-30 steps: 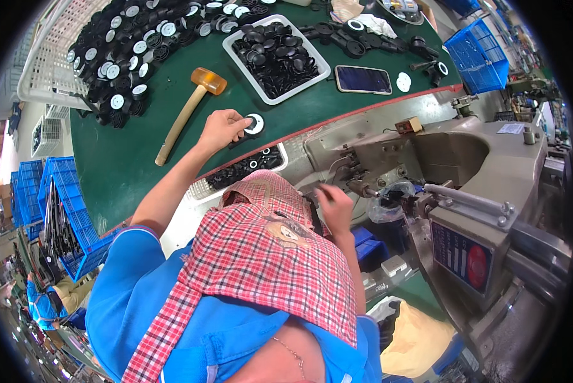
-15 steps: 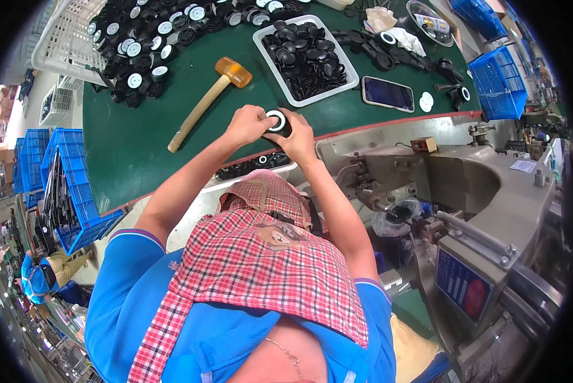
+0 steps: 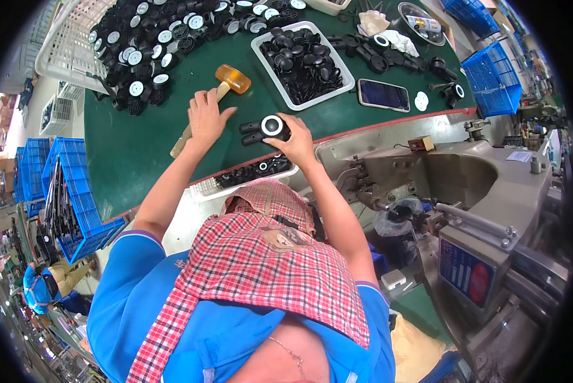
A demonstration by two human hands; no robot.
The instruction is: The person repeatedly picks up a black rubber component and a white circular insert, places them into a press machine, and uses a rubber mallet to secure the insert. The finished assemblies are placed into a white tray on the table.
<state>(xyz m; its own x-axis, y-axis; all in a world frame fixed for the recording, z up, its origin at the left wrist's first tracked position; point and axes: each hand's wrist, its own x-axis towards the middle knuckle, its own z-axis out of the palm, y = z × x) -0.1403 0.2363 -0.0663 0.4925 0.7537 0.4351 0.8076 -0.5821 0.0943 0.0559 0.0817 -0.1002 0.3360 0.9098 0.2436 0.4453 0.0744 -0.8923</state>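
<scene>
A mallet (image 3: 233, 79) with an amber head and a wooden handle lies on the green tabletop (image 3: 171, 105). My left hand (image 3: 205, 120) is over its handle, fingers stretched and thumb apart, hiding the handle's middle. To the right, my right hand (image 3: 294, 142) grips a black plastic part (image 3: 284, 132) with a white ring and dark centre on top. Two rounded black prongs stick out from this part toward the left, low over the tabletop. Fingers and thumb hold it from its right side.
Many black parts with white discs (image 3: 165, 36) are heaped at the far left, beside a white basket (image 3: 63, 51). A white tray (image 3: 293, 105) holds small black caps. Further right are a phone (image 3: 383, 95) and more black parts (image 3: 377, 62). A metal machine (image 3: 510, 185) stands right.
My left hand has left the black part and moved left onto the mallet's handle. The black part has turned in my right hand, so its two prongs now show.
</scene>
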